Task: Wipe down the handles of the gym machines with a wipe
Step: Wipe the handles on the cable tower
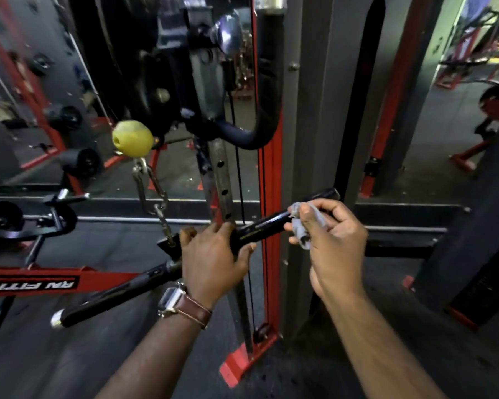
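A black cable-machine bar handle (265,224) hangs by a chain (156,197) below a yellow ball stopper (131,137). My left hand (213,260), with a brown-strapped watch on the wrist, grips the bar near its middle. My right hand (329,240) pinches a crumpled grey wipe (301,224) against the bar's right grip section. The bar's left grip (113,295) slopes down to a chrome end cap at the lower left.
A grey and red machine upright (271,168) with cables stands right behind the bar. A curved black padded handle (268,96) hangs above. A red frame with white lettering (41,283) lies at the left. Mirrors reflect more equipment behind.
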Tool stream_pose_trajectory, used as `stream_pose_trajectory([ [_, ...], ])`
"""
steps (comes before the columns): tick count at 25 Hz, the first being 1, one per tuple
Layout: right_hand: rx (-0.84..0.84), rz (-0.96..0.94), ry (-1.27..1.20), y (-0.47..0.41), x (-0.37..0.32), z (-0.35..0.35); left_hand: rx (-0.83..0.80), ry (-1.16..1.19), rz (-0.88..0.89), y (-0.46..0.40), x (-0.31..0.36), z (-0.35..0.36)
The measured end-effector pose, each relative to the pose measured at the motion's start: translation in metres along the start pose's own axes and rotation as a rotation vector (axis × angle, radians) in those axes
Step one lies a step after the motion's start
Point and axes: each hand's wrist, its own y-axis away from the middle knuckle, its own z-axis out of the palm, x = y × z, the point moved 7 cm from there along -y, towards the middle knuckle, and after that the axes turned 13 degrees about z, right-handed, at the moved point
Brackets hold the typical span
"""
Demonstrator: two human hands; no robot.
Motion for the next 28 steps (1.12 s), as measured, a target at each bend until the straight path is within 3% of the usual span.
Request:
stream_pose_trajectory([
  [3, -0.073, -0.026, 0.025, -0.011, -0.022, 0.006, -0.058, 0.018, 0.004, -0.007, 0.003, -0.001],
  [6, -0.184, 0.150, -0.075, -0.038, -0.030, 0.014, -0.027, 0.032, -0.021, -0.019, 0.007, -0.015],
  [8, -0.257, 0.245, -0.078, -0.061, -0.036, 0.023, 0.057, 0.096, -0.031, -0.029, 0.006, -0.025],
  [12, -0.311, 0.226, 0.037, -0.102, -0.039, 0.051, 0.269, 0.458, -0.128, -0.042, -0.008, -0.038],
  [16, -0.432, 0.054, 0.187, -0.144, -0.045, 0.105, 0.389, 0.591, -0.209, -0.072, -0.009, -0.041],
  [19, -0.647, -0.135, 0.328, -0.156, -0.055, 0.156, 0.496, 0.615, -0.156, -0.099, -0.005, -0.039],
  [22, -0.809, -0.233, 0.550, -0.170, -0.046, 0.196, 0.590, 0.569, -0.116, -0.121, -0.004, -0.036],
  [24, -0.821, -0.298, 0.688, -0.187, -0.034, 0.207, 0.688, 0.498, -0.088, -0.129, -0.004, -0.037],
  [28, -0.943, -0.403, 0.779, -0.191, -0.038, 0.208, 0.884, 0.281, 0.014, -0.129, 0.000, -0.042],
])
